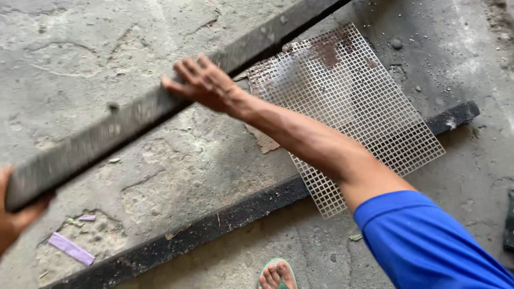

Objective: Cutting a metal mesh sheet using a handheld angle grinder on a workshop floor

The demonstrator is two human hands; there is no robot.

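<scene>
Both hands are on the long dark bar (144, 109): the left hand (13, 222) is wrapped around its near end at the frame's edge, fingers closed, while the right hand (201, 83) is laid flat over its middle, fingers spread rather than clenched. That bar is carried slanting above the concrete floor (80, 48). A steadier hold would be had with the right fingers curled under. No packages or labels are seen; a purple strip (71, 249) lies beside a second bar (241, 211) under the perforated sheet (348, 107).
</scene>
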